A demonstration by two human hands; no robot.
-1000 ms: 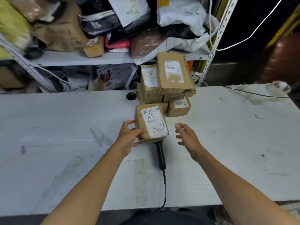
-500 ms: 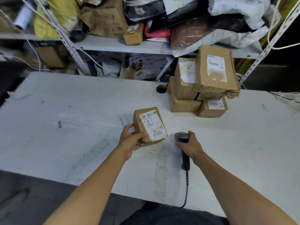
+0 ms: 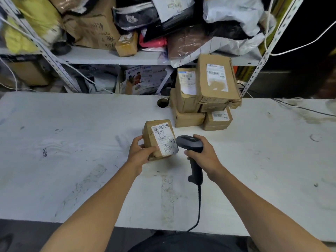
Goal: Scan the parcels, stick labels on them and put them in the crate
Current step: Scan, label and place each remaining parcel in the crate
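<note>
A small brown parcel (image 3: 154, 131) with a white shipping label sits tilted on the white table (image 3: 72, 142). My left hand (image 3: 140, 151) grips its left side and front edge. My right hand (image 3: 203, 153) holds a black corded barcode scanner (image 3: 189, 142) by its handle, lifted off the table. The scanner's head is right beside the parcel's label. No crate shows in this view.
A stack of several brown parcels (image 3: 205, 93) stands behind, near the table's far edge, next to a round cable hole (image 3: 162, 103). Metal shelving (image 3: 109, 55) crammed with bags and boxes rises behind the table. The scanner cable (image 3: 199, 206) trails over the front edge.
My right hand reached the scanner, gripped it and lifted it from the table up beside the parcel's label. My left hand kept hold of the parcel.
</note>
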